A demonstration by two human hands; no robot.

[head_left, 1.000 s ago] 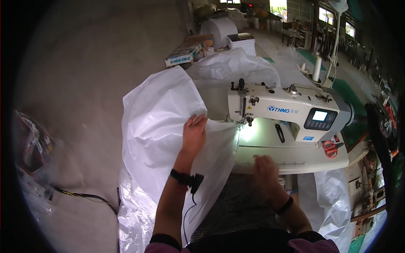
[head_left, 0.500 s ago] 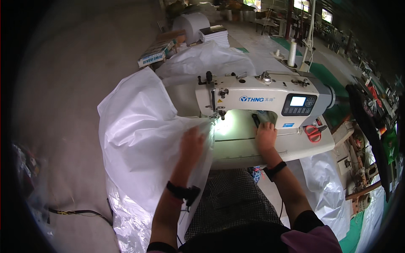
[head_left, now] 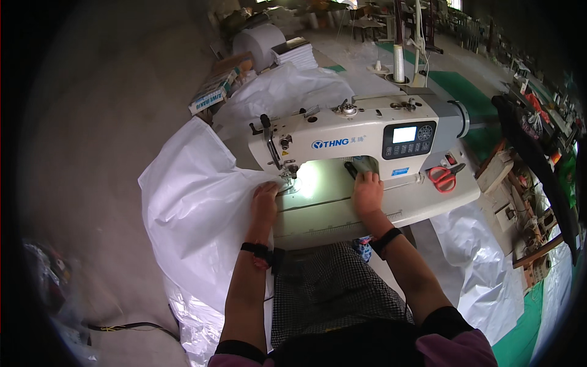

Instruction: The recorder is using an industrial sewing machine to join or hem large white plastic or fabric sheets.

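The white plastic sheet (head_left: pixel 195 202) hangs in folds over the left side of the sewing machine (head_left: pixel 348 137), one corner reaching the lit needle and presser foot (head_left: pixel 289 178). At that corner, my left hand (head_left: pixel 264 205) pinches the sheet's edge, its fingertips just left of the foot. Beneath the machine's arm, my right hand (head_left: pixel 368 194) lies on the pale bed (head_left: pixel 318 214) with its fingers together and bent; anything under them is hidden. A black-handled tool (head_left: pixel 350 169) lies by its fingertips. Red-handled scissors (head_left: pixel 443 178) rest on the bed's right end.
A thread cone (head_left: pixel 398 66) stands behind the machine. More white sheeting (head_left: pixel 287 88) is heaped at the back, near a large white roll (head_left: pixel 259 46) and a stack of sheets (head_left: pixel 296 56). Another sheet (head_left: pixel 477 257) hangs at the right. A dark cable (head_left: pixel 131 325) crosses the floor.
My left hand, blurred over the sheet before, has come to the sheet's edge beside the needle and closed on it. My right hand stays on the bed. The whole view has shifted slightly.
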